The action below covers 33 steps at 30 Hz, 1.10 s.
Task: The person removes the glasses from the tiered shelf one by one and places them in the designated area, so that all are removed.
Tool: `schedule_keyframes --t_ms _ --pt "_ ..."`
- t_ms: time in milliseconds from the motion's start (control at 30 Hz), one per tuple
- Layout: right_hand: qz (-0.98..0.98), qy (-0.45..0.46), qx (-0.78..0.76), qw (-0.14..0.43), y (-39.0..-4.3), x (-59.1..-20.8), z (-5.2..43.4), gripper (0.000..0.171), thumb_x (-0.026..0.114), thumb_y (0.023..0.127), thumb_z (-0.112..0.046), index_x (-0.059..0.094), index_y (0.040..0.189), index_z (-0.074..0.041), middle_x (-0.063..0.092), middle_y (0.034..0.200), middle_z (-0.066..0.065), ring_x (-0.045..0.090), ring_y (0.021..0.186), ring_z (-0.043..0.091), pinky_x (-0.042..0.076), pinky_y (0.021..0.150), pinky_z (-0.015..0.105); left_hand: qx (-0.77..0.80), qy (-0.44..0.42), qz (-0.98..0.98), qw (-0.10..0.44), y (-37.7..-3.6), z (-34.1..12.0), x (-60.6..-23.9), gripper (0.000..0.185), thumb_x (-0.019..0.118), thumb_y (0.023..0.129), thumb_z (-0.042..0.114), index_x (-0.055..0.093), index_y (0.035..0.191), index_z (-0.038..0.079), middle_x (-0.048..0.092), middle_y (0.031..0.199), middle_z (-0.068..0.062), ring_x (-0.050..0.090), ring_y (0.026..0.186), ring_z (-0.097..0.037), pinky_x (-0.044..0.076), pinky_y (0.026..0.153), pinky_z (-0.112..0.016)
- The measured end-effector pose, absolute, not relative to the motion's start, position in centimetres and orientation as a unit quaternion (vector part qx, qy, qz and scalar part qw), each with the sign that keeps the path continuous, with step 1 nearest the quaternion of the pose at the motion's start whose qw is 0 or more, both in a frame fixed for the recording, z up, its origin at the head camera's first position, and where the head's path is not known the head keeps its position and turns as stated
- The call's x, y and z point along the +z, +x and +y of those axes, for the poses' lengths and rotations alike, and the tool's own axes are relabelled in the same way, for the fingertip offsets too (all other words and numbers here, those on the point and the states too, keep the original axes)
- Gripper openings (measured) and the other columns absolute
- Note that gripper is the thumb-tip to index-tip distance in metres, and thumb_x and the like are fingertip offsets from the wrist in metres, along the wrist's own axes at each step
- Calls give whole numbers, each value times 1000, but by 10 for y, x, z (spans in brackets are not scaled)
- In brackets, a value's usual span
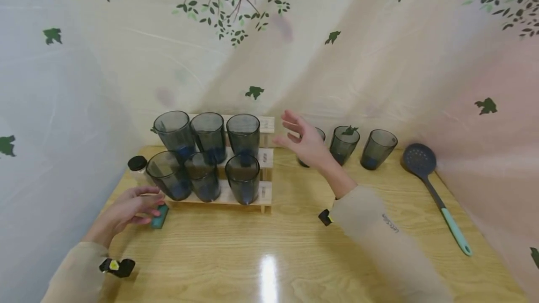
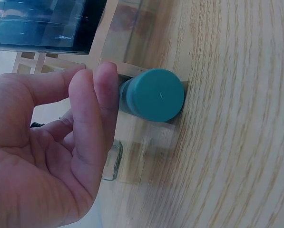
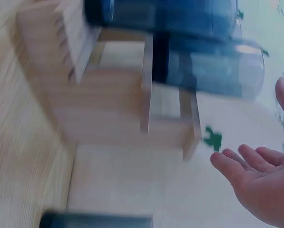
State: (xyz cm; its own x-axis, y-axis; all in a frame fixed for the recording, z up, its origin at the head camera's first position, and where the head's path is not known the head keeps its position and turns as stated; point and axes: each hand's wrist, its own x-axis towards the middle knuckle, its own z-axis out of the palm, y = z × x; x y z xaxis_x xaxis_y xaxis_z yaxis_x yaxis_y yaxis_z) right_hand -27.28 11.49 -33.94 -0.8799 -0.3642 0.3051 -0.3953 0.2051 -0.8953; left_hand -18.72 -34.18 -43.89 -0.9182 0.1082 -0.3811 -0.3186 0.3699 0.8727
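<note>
Teal cap (image 2: 153, 95): round, smooth, teal; it lies on the wooden table (image 1: 294, 256) at your left fingertips, beside the rack's front corner.
Left hand (image 1: 130, 209): your fingers are loosely bent and touch the cap; nothing is gripped.
Right hand (image 1: 305, 141): open, fingers spread, raised in the air just right of the wooden rack (image 1: 265, 191).
Rack: six dark tumblers (image 1: 242, 179) lie on it.
Behind your right hand: three more tumblers (image 1: 377, 148).
Far right: a slotted spoon (image 1: 433, 191).

cup (image 1: 320, 135) half hidden behind right hand (image 1: 305, 141), rack (image 3: 127, 99) motion-blurred
</note>
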Motion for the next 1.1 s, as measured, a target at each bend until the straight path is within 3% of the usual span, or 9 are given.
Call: schedule_keyframes --t_ms 200,367,667,1100 --pt "-784 252 567 -32 -269 -341 74 94 76 76 -49 21 151 -30 32 150 -9 35 134 13 35 106 39 557 -70 805 192 -187 -343 -438 73 61 92 43 29 142 -1 59 123 -14 65 87 -23 56 65 -34" --pt "-796 235 557 -27 -271 -348 49 103 78 71 -53 19 152 -26 34 148 -7 36 133 15 38 104 40 558 -75 804 191 -187 -343 -437 74 61 92 43 29 142 0 60 122 -13 65 86 -22 56 65 -34" --pt "-819 221 528 29 -270 -354 36 95 77 72 -53 31 148 -21 45 138 -4 47 125 19 46 95 39 559 -79 803 191 -187 -341 -438 74 62 91 44 30 142 1 61 119 -11 65 86 -23 56 66 -34" --pt "-810 230 537 45 -269 -357 38 93 77 73 -50 31 149 -21 49 135 -5 52 119 15 50 89 33 560 -82 802 194 -187 -340 -437 76 62 91 45 28 143 1 61 120 -11 65 86 -22 56 65 -33"
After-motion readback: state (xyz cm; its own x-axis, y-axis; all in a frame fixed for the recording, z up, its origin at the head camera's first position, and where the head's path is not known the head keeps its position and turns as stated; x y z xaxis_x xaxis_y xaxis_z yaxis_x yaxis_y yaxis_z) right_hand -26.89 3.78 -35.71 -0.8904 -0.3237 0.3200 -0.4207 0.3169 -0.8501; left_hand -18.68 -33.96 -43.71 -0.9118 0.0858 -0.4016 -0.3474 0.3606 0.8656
